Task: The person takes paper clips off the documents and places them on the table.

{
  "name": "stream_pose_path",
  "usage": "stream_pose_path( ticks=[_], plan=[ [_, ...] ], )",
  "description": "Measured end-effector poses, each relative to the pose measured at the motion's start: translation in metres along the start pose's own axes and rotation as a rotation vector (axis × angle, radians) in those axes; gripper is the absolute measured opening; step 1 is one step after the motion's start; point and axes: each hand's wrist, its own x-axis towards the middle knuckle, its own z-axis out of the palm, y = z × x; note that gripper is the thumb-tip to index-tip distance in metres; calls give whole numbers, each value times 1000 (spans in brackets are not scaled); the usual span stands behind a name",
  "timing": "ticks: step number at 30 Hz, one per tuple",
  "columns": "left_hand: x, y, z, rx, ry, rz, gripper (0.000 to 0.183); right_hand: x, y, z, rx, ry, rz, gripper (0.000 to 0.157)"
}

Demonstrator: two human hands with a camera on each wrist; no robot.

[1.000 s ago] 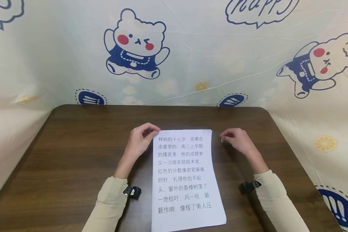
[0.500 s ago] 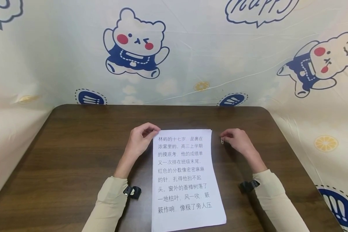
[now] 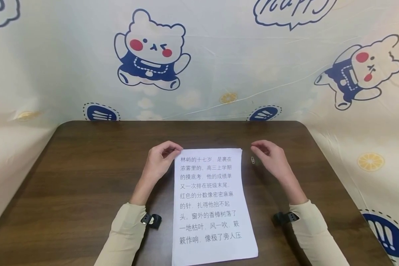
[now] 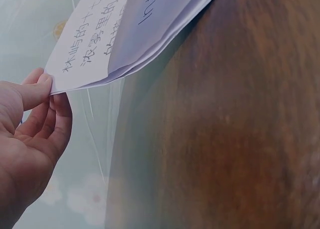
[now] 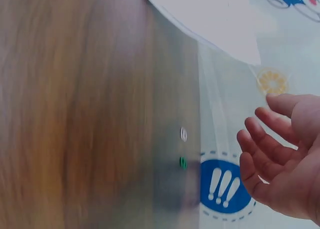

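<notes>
My left hand [image 3: 160, 159] pinches the top left corner of a stack of printed paper sheets [image 3: 207, 207] between thumb and fingers. In the left wrist view the paper sheets [image 4: 92, 49] bend up off the table, several edges showing. A white paper clip [image 3: 252, 160] lies on the table right of the sheets' top edge. My right hand [image 3: 272, 157] hovers just beside it, fingers loosely bent and holding nothing. The right wrist view shows the white paper clip [image 5: 183, 134] and a green paper clip [image 5: 183, 163] near each other; the green one is hidden in the head view.
The dark wooden table [image 3: 86, 184] has rounded far corners. A pale curtain [image 3: 212, 55] printed with cartoon bears hangs behind it and along both sides. Each forearm wears a small black wrist device, such as the left one [image 3: 151, 220].
My right hand has let go of the white paper clip, which now lies on the table, and has moved slightly up and away. The left hand keeps its pinch on the sheets.
</notes>
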Motion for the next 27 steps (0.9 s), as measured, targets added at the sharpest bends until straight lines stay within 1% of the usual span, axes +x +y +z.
stream_pose_path(
  ticks=[2, 6, 11, 14, 18, 20, 23, 27],
  plan=[
    [-1, 1, -1, 4, 1, -1, 13, 0, -6, 4, 16, 1, -11, 39],
    [-2, 2, -3, 1, 1, 7, 13, -2, -15, 13, 50, -19, -1, 43],
    [-2, -1, -6, -5, 11, 35, 12, -4, -23, 23, 83, -62, 4, 45],
    [-1, -4, -6, 5, 19, 32, 11, -4, -27, 25, 89, -62, -10, 45],
    [4, -9, -3, 29, -29, 13, 11, -9, -27, 21, 74, -21, -25, 43],
    [6, -12, -2, 52, -51, -2, 12, -11, -27, 19, 65, -13, -34, 42],
    [7, -18, -5, 98, -55, -40, 11, -11, -27, 21, 53, -31, -48, 43],
    [7, -25, -14, 150, -51, -86, 11, -9, -28, 27, 50, -52, -62, 44]
  ],
)
